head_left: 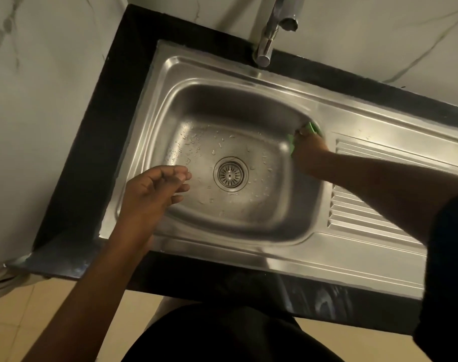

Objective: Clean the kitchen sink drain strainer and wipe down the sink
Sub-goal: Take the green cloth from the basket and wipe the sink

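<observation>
**Scrub pad at the basin's far right corner**

The drain strainer [230,174] sits seated in its hole in the middle of the basin floor. It looks bright from where I stand, though its slots are too small to judge. Around it the floor of the sink [222,100] is speckled with droplets [196,142], thickest toward the left. At the far right corner, where the wall curves up to the rim, the right hand [310,150] grips a green scrub pad [314,127], fingers curled over it and pressing it to the steel. The left hand [154,189] hovers over the near left side of the basin, fingers loosely curled with nothing in them. Right of the basin lies the ribbed drainboard [374,212], partly hidden by the right forearm. The tap [268,35] stands behind, with no water running that I can see, and a black counter [92,131] frames it all.

This looks to me like the wipe-down, with that 1 corner in hand. To do it well, I'd hold the pad flat into the curve so it follows the bend rather than skating over it. I'd work in 1 direction along the wall, overlap each pass, and drive the droplets down toward the strainer. The free hand could brace on the rim for steadier pressure
</observation>
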